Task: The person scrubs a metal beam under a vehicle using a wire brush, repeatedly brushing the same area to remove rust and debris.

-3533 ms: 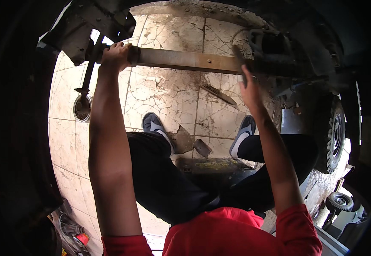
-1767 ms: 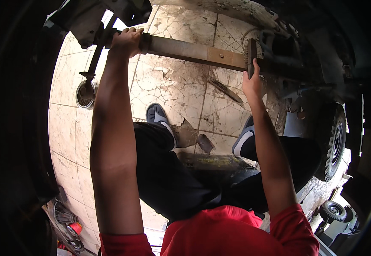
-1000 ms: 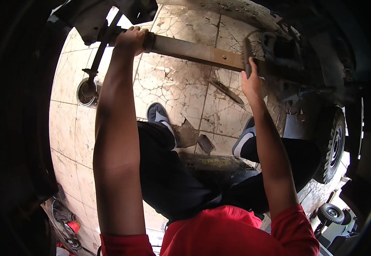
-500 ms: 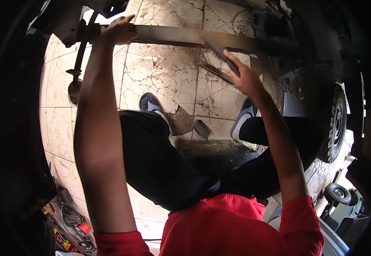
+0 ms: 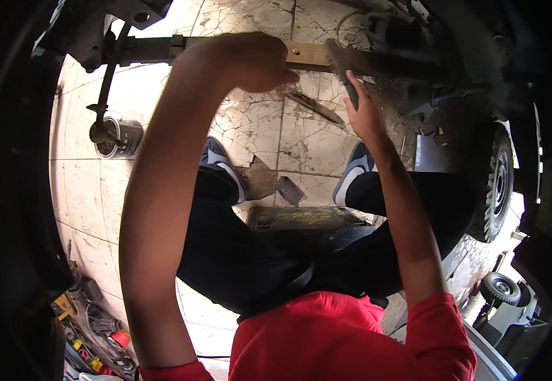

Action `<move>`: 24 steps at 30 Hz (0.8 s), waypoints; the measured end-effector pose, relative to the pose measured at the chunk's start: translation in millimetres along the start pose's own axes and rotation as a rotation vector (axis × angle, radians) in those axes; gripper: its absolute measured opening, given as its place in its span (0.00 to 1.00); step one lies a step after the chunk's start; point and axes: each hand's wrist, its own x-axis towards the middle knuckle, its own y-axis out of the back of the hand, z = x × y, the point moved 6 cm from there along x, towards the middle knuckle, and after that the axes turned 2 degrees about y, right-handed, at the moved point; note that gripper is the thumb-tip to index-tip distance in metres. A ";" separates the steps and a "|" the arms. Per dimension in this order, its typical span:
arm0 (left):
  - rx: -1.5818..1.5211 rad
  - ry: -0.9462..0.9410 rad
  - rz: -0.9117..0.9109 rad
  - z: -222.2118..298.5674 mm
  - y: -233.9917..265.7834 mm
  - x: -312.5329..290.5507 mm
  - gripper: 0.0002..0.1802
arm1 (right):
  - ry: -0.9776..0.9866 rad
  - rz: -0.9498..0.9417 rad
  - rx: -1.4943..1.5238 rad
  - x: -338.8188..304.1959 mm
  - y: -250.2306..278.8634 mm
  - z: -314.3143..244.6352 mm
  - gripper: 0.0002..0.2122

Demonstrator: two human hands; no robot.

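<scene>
A long flat steel bar, looking like a vehicle's leaf spring [image 5: 311, 56], runs crosswise in front of me, with a bolt head in its upper face. My left hand [image 5: 250, 62] is over its middle, slightly blurred; most of its fingers are turned out of sight, so whether they grip the bar cannot be told. In my right hand [image 5: 366, 117] is a dark-handled wire brush [image 5: 341, 63], its bristled end against or just over the bar right of the bolt. On the floor beyond my feet lies a narrow bristled strip [image 5: 316, 106], perhaps another brush.
A metal can [image 5: 124, 136] stands on the cracked tiles at left, beneath a hanging rod [image 5: 106, 86]. Between my legs is a dark box [image 5: 308, 219]. Tyres [image 5: 499, 181] stand at right. Tools and parts [image 5: 95, 336] lie lower left. Dark vehicle parts crowd the top.
My left hand has moved right along the bar from its left part to the middle. The brush in my right hand has shifted slightly right. The view has moved a little.
</scene>
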 end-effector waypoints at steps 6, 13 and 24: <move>0.108 0.019 -0.088 -11.1 -33.8 29.6 0.25 | 0.118 0.423 0.023 7.4 14.8 23.0 0.29; 0.110 -0.051 -0.141 -20.2 -78.8 55.0 0.25 | -0.158 0.169 0.175 16.6 -5.1 -4.1 0.31; 0.066 -0.138 -0.044 -2.8 -64.0 32.8 0.20 | -0.129 -0.083 -0.082 31.0 -21.1 -47.6 0.30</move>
